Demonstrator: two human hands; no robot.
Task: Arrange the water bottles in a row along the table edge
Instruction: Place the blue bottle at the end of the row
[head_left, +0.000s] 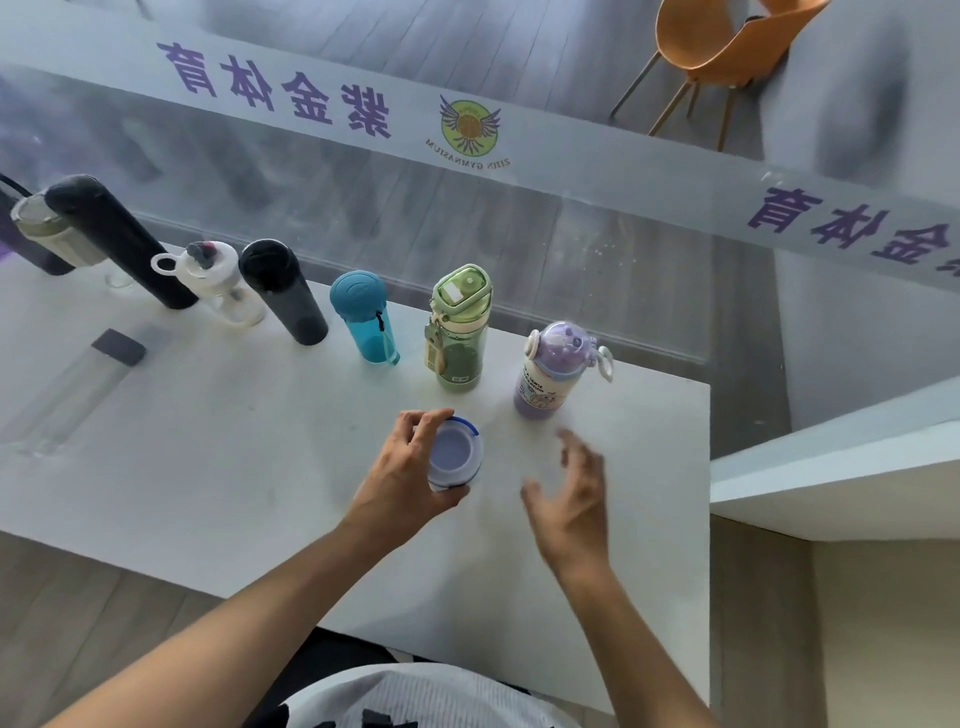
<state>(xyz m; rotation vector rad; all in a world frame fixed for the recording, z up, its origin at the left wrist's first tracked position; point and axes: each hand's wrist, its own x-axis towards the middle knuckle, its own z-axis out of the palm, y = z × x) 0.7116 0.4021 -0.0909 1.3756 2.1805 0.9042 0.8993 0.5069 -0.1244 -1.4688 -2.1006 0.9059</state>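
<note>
the left hand (400, 467) is gripping the blue-lidded bottle (454, 460) around its stiff, probably slippery top, while the right hand (574, 491) is hovering open and empty beside it

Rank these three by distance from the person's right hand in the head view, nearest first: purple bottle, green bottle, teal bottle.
From the right hand:
1. Purple bottle, just beyond it, rightmost in the row.
2. Green bottle, next one left.
3. Teal bottle, farther left again.
</note>
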